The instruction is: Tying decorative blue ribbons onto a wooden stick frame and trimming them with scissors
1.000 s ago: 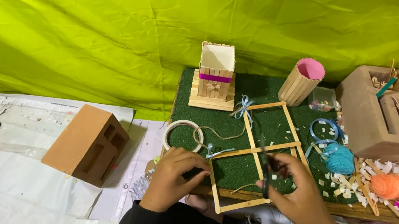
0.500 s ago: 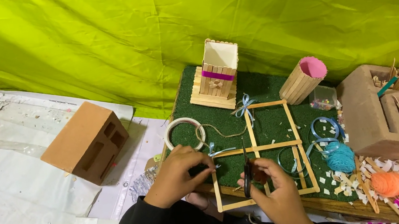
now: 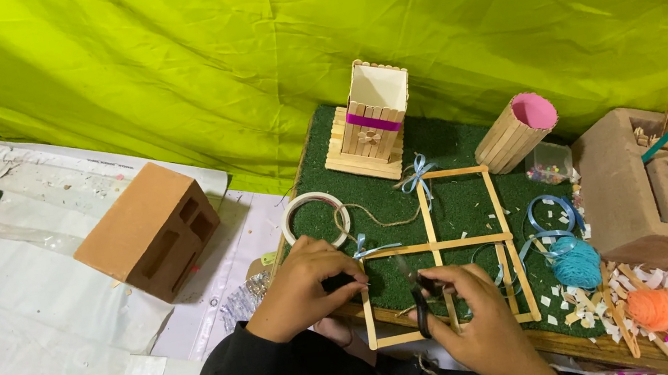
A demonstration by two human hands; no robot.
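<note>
From the head view, the left hand (image 3: 301, 287) has its grip pinched on something dark and small at the left edge of the stick frame (image 3: 435, 254), which lies flat on the green mat (image 3: 448, 160). The right hand (image 3: 479, 326) is closed around black scissors (image 3: 418, 301) over the frame's lower bar. A tape roll (image 3: 314, 219) sits just beside the left hand.

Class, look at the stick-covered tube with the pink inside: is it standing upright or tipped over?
Tipped over. The tube lies on its side on the green mat, its pink open end facing up and right.
</note>
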